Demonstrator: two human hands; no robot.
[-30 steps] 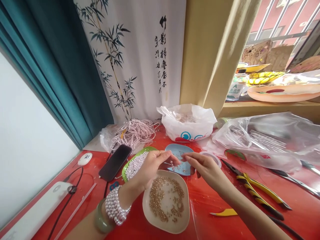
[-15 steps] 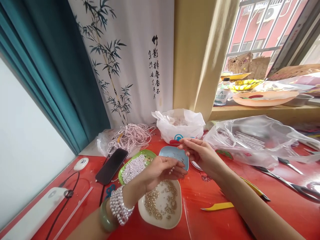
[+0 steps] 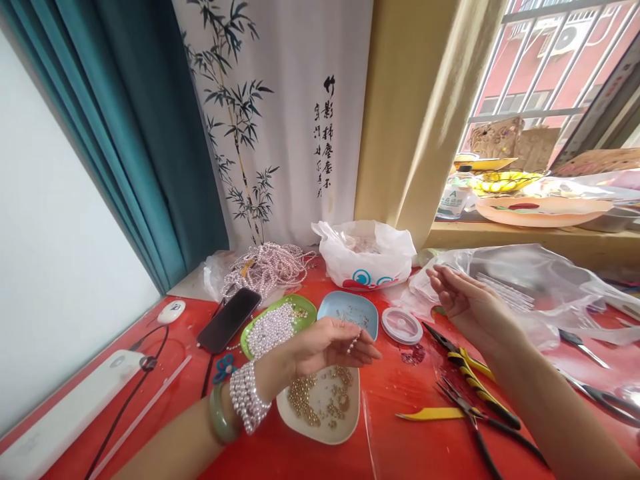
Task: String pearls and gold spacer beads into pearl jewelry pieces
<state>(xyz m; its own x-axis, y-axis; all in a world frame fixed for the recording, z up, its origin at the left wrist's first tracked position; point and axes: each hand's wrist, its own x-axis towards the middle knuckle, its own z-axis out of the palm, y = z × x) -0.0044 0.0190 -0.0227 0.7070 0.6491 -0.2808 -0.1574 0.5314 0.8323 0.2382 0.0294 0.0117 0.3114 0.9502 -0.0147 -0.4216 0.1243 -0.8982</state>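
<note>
My left hand (image 3: 334,348) hovers above the cream dish (image 3: 318,435), thumb and fingers closed on a short strand of small beads (image 3: 353,341). Several rows of pearl bracelet (image 3: 249,398) and a green bangle (image 3: 221,415) circle that wrist. Off to the right, my right hand (image 3: 463,300) is raised in front of the clear plastic bag, its thumb and fingertips pinched together. Whatever lies between those fingertips is too fine to make out. Gold beads (image 3: 303,400) lie in the cream dish. A green dish (image 3: 306,308) holds white pearl beads (image 3: 273,330), and a blue dish (image 3: 326,305) holds a few small pieces.
Pliers (image 3: 463,363), a second pair of pliers (image 3: 470,407) and yellow tweezers (image 3: 433,414) lie at the right, near scissors (image 3: 597,393). A round lidded box (image 3: 401,326), white bag (image 3: 367,257), pearl strings (image 3: 270,267), phone (image 3: 230,320) and power strip (image 3: 75,413) surround the dishes.
My right hand has moved right, away from my left hand, uncovering the pliers and the round box. My left hand stays over the cream dish with the beads. The view has shifted slightly.
</note>
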